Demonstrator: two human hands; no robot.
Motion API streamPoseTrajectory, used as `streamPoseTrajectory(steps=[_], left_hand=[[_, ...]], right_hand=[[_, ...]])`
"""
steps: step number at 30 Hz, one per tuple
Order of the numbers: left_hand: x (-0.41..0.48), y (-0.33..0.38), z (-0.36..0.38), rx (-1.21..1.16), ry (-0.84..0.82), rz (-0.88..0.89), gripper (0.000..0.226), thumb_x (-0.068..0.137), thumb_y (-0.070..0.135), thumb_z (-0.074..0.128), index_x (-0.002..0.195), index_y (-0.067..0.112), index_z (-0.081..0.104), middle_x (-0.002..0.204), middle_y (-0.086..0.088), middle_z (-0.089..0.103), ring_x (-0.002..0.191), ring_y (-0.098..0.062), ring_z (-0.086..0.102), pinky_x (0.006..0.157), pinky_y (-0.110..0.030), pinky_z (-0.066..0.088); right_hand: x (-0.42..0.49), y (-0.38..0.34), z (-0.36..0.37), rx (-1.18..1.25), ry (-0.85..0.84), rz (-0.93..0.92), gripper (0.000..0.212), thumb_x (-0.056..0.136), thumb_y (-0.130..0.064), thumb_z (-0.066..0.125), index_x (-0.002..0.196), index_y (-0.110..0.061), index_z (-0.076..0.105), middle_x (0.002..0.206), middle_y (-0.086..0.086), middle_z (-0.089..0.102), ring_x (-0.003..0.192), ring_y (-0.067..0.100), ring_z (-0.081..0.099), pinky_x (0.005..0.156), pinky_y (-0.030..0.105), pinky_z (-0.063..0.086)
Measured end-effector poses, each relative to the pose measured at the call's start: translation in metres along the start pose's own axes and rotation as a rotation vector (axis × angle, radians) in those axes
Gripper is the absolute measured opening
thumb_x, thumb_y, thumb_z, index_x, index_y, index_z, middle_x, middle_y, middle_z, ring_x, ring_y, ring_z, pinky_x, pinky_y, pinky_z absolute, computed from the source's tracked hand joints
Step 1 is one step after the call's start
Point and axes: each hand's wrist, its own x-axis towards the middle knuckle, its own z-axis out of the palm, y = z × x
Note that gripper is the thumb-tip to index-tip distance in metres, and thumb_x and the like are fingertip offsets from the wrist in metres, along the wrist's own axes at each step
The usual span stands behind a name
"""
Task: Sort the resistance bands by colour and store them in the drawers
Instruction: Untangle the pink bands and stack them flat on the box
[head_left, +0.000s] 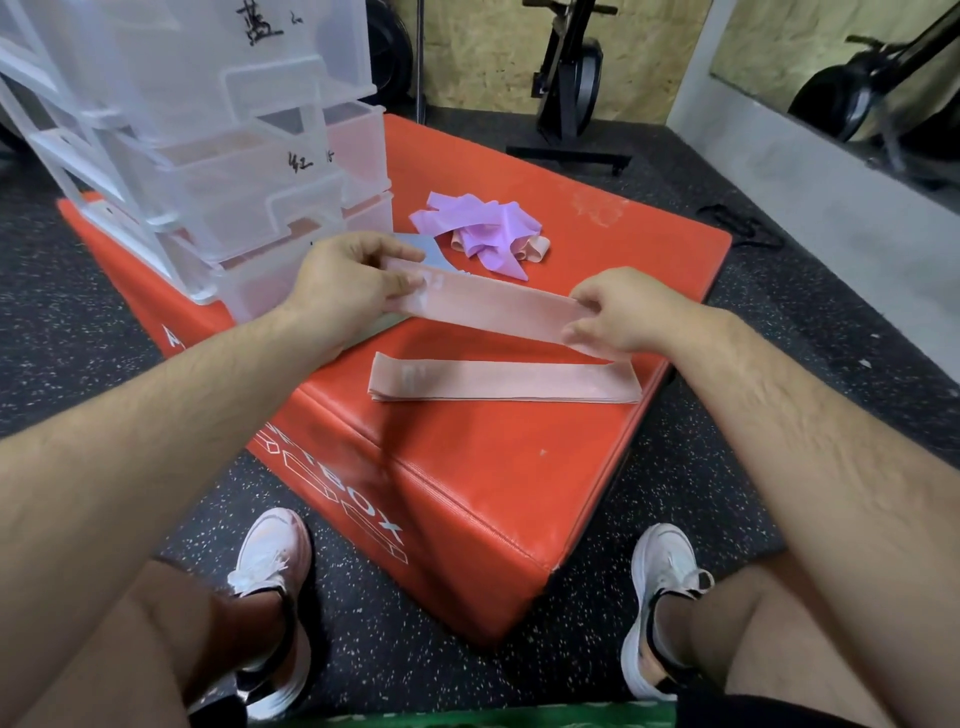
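Both hands hold one flat pink resistance band (493, 306) stretched level above the red box: my left hand (353, 280) pinches its left end, my right hand (613, 317) pinches its right end. Below it a stack of flattened pink bands (504, 383) lies on the red box (467, 467). A tangle of purple bands (478, 223) with a few small pink loops (532, 248) sits further back. A grey-blue band (434, 254) shows partly behind my left hand. The clear plastic drawer unit (208, 135) stands at the back left, its drawers pulled out and marked with handwriting.
The red box rests on speckled black rubber flooring (78, 322). My two feet in white shoes (270, 561) flank its near corner. An exercise bike (571, 78) stands behind the box, and a white wall ledge (831, 171) runs along the right.
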Motion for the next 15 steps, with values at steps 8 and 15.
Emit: streamPoseTrajectory(steps=[8,15], left_hand=[[-0.004,-0.015,0.0,0.161,0.063,-0.051,0.018,0.079,0.007,0.078,0.084,0.024,0.074,0.083,0.0,0.069,0.067,-0.006,0.064,0.07,-0.023,0.058],[-0.019,-0.036,0.003,0.521,0.02,0.004,0.019,0.08,0.012,0.078,0.096,0.019,0.072,0.067,0.005,0.051,0.06,-0.008,0.044,0.048,-0.005,0.034]], right_hand=[[-0.027,0.051,-0.002,0.351,0.037,0.155,0.007,0.087,-0.024,0.075,0.091,-0.018,0.074,0.085,-0.003,0.07,0.079,0.016,0.061,0.067,0.029,0.045],[-0.041,0.063,0.022,0.625,-0.03,0.274,0.027,0.088,-0.006,0.073,0.114,-0.012,0.063,0.085,0.004,0.067,0.07,0.015,0.065,0.069,0.031,0.053]])
